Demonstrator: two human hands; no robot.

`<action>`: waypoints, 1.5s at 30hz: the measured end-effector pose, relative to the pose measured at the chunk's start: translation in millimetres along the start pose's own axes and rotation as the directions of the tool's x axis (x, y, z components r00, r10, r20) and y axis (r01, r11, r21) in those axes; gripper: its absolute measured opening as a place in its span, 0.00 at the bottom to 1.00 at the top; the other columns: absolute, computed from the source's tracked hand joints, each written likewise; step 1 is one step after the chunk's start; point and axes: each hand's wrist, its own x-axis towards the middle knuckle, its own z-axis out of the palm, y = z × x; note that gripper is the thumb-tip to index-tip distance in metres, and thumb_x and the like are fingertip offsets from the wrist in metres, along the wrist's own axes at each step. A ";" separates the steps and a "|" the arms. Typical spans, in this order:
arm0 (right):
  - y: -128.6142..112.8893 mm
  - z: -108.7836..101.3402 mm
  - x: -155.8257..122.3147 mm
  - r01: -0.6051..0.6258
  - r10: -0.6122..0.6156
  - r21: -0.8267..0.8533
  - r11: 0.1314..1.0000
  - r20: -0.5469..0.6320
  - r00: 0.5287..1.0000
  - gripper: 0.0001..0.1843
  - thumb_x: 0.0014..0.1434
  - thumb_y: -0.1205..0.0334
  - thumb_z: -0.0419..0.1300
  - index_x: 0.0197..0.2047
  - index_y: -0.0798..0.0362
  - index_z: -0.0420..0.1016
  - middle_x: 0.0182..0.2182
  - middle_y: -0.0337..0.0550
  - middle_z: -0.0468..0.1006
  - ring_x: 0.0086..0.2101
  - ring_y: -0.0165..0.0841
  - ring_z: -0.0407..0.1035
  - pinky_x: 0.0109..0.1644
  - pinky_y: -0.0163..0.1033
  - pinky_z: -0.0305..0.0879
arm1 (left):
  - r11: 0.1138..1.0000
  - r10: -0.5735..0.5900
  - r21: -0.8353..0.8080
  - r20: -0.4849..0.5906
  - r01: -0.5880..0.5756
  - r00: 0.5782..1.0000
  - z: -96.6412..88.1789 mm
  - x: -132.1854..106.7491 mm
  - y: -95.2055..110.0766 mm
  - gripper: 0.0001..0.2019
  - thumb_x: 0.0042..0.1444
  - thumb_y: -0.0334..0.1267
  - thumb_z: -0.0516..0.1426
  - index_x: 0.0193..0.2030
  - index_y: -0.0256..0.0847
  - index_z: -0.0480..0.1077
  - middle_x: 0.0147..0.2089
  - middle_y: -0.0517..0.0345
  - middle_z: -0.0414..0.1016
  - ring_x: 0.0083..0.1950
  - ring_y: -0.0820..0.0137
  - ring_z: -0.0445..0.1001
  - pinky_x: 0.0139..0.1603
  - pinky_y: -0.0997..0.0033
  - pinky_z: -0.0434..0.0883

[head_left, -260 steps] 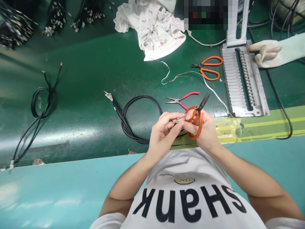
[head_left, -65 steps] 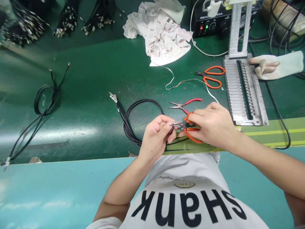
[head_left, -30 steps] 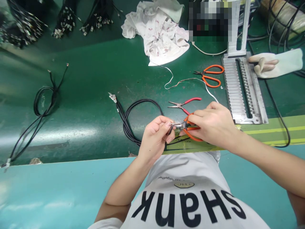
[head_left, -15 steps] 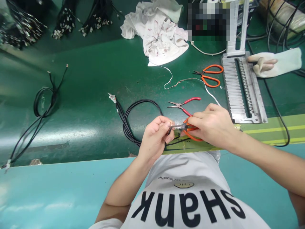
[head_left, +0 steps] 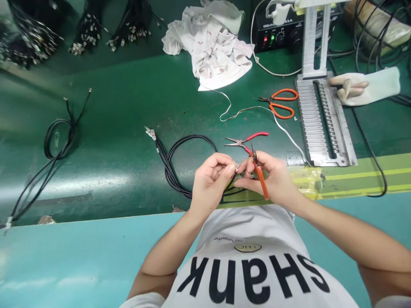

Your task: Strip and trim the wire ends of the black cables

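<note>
My left hand [head_left: 213, 177] pinches the end of a black cable [head_left: 230, 183], where a small bright tip shows at the fingertips. Close on its right, my right hand [head_left: 268, 175] holds orange-handled pliers [head_left: 260, 175] across the fingers, jaws pointing away from me. Its thumb and forefinger reach towards the cable end; whether they touch it I cannot tell. A coiled bundle of black cables [head_left: 169, 169] with metal ends lies left of my hands. Just beyond the hands rest red-handled long-nose pliers [head_left: 245, 140], partly covered by the right hand.
Orange-handled snips [head_left: 280, 103] and a slotted metal fixture [head_left: 326, 119] lie to the right, with a white glove [head_left: 369, 87] beside them. Behind stand a crumpled white cloth [head_left: 215, 51] and a black control box [head_left: 279, 34]. Another cable coil [head_left: 59, 139] is at left.
The pliers have turned from pointing at the cable end to pointing away from me. My right hand has rolled over, bringing its thumb and forefinger close to the cable end.
</note>
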 end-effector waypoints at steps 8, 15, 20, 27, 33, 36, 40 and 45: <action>13.0 39.1 2.5 -0.020 0.073 0.347 0.937 -0.142 0.987 0.26 0.42 0.56 0.79 0.31 0.49 0.64 0.31 0.35 0.78 0.31 0.30 0.72 0.38 0.39 0.72 | 0.906 0.229 0.364 0.010 -0.217 0.973 -8.5 -2.9 17.7 0.04 0.60 0.37 0.62 0.34 0.41 0.76 0.39 0.51 0.71 0.42 0.63 0.69 0.46 0.64 0.67; 6.8 39.6 -0.5 0.088 0.007 0.330 0.940 -0.276 0.961 0.22 0.47 0.59 0.77 0.31 0.49 0.64 0.34 0.38 0.82 0.31 0.31 0.74 0.36 0.39 0.72 | 0.916 0.172 0.364 0.020 -0.168 0.985 -12.9 -10.3 20.7 0.04 0.64 0.36 0.59 0.38 0.41 0.74 0.40 0.52 0.72 0.42 0.65 0.70 0.45 0.67 0.67; 10.9 29.8 -0.2 0.102 -0.041 0.254 0.962 -0.233 0.972 0.21 0.48 0.58 0.77 0.31 0.48 0.66 0.35 0.41 0.85 0.32 0.34 0.76 0.38 0.42 0.73 | 0.950 0.145 0.275 0.031 -0.148 0.989 -14.9 -8.8 21.5 0.05 0.62 0.38 0.61 0.39 0.40 0.76 0.41 0.51 0.71 0.42 0.66 0.71 0.43 0.69 0.69; 4.5 21.8 2.8 0.015 0.008 0.365 0.931 -0.061 0.998 0.25 0.46 0.58 0.78 0.29 0.49 0.62 0.31 0.39 0.84 0.31 0.34 0.78 0.38 0.42 0.76 | 0.984 -0.148 -0.072 0.163 0.161 0.976 -22.3 0.6 19.5 0.07 0.60 0.37 0.63 0.34 0.36 0.76 0.33 0.55 0.70 0.30 0.73 0.67 0.33 0.71 0.65; 8.2 23.7 4.7 -0.062 0.065 0.515 0.855 0.012 0.998 0.26 0.44 0.61 0.79 0.30 0.49 0.62 0.30 0.37 0.84 0.29 0.34 0.79 0.36 0.42 0.79 | 0.831 -0.373 -0.294 0.337 0.473 0.865 -23.2 7.1 12.0 0.09 0.57 0.37 0.64 0.30 0.34 0.73 0.27 0.59 0.66 0.28 0.76 0.63 0.32 0.73 0.64; 14.8 23.7 5.8 -0.063 0.054 0.555 0.829 0.033 0.998 0.25 0.45 0.63 0.78 0.31 0.49 0.62 0.30 0.37 0.84 0.30 0.35 0.79 0.37 0.44 0.80 | 0.821 -0.384 -0.319 0.305 0.474 0.871 -19.9 5.8 7.6 0.09 0.57 0.37 0.64 0.31 0.34 0.73 0.28 0.59 0.66 0.29 0.76 0.64 0.33 0.73 0.65; 21.6 22.0 5.7 -0.044 0.066 0.508 0.860 -0.026 0.997 0.23 0.48 0.65 0.77 0.31 0.50 0.63 0.31 0.36 0.83 0.30 0.32 0.77 0.37 0.40 0.76 | 0.833 -0.364 -0.351 0.236 0.428 0.901 -14.7 3.7 2.4 0.08 0.58 0.37 0.64 0.32 0.35 0.73 0.35 0.57 0.71 0.36 0.74 0.70 0.41 0.72 0.70; 15.5 13.0 0.0 0.033 -0.002 0.240 0.970 -0.131 0.991 0.20 0.48 0.63 0.76 0.32 0.50 0.67 0.34 0.37 0.79 0.32 0.29 0.72 0.36 0.35 0.70 | 0.832 -0.360 -0.359 0.230 0.423 0.904 -12.4 3.8 -7.1 0.09 0.59 0.37 0.64 0.33 0.35 0.71 0.42 0.53 0.77 0.44 0.71 0.75 0.50 0.69 0.71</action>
